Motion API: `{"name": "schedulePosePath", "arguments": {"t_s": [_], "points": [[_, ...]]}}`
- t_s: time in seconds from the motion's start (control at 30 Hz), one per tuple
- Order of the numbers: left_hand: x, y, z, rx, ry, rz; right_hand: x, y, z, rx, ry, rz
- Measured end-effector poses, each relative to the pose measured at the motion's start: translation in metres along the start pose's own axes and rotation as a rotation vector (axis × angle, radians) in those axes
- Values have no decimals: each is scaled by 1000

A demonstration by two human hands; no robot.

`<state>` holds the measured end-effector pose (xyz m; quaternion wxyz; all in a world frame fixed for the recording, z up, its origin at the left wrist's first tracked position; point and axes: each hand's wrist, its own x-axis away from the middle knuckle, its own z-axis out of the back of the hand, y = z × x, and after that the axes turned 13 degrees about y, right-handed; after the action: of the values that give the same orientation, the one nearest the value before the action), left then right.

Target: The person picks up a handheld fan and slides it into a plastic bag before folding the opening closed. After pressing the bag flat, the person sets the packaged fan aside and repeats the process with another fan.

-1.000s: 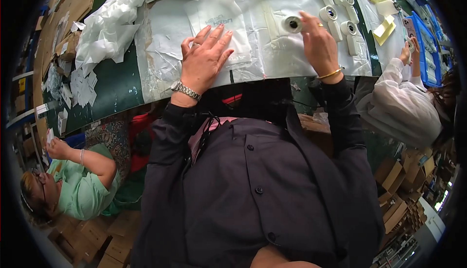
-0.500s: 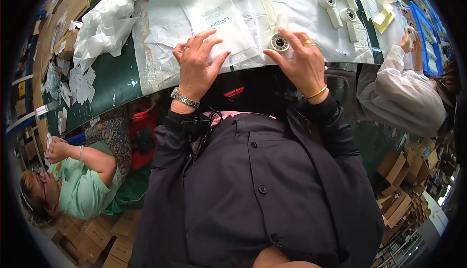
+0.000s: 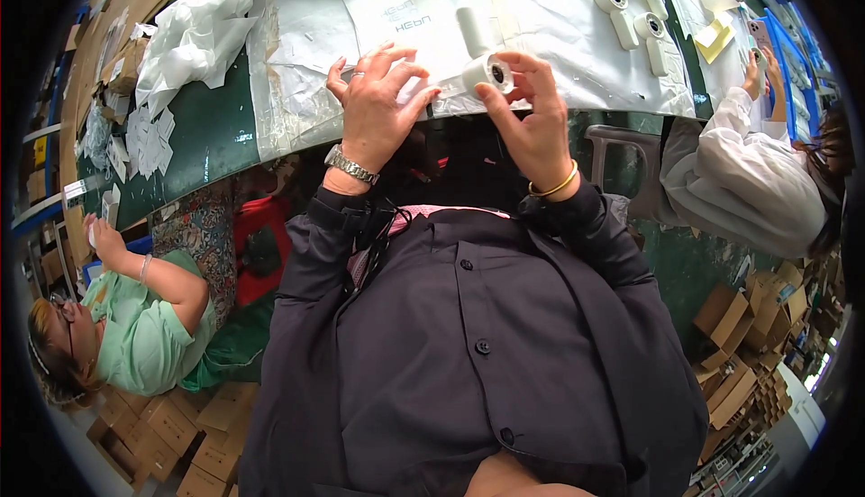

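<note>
Hands are seen at the near edge of the green-topped work table [image 3: 203, 141], both raised just above a clear crinkled plastic sheet [image 3: 559, 37] spread over it.

Right hand [image 3: 532, 118]: a small white cylindrical plastic part with a dark round opening in its end face [image 3: 487, 72] is pinched between thumb and fingers. Fingers are curled close around it, not flat. The open end is turned toward the camera; the long axis is judged to run roughly away from the body, toward the table's far side. A gold bangle is worn on this wrist.

Left hand [image 3: 378, 105]: fingers are bent and bunched, tips resting on the edge of a flat white plastic bag with grey print [image 3: 405, 10]. Whether the bag edge is actually pinched cannot be told. A metal watch is worn on this wrist.

Key relation: the cylinder lies just right of the left fingertips, nearly touching them, at the same height. The right hand has it; the left is the nearer free hand. The bag lies just beyond both.

A second white tube [image 3: 473, 30] lies on the sheet just behind the held part. More white cylindrical parts [image 3: 622, 6] are lined up further right.

Other people: one in a light green top [image 3: 144, 335] at lower left, one in a white coat [image 3: 739, 173] at right.
</note>
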<state>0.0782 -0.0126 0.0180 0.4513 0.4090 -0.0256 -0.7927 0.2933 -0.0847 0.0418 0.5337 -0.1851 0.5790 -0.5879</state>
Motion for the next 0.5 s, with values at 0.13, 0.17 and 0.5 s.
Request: {"name": "schedulePosePath", "arguments": {"t_s": [0.13,0.17,0.5], "points": [[-2,-3,-1,8,12,3,7,3,-15,-107,-83,-68],[-2,-4,-1,11,14,6,8,3,-16,-105,-110,-75],[-8,-7,-6,42,-2,164,20,21,-3,51,-190,169]]}}
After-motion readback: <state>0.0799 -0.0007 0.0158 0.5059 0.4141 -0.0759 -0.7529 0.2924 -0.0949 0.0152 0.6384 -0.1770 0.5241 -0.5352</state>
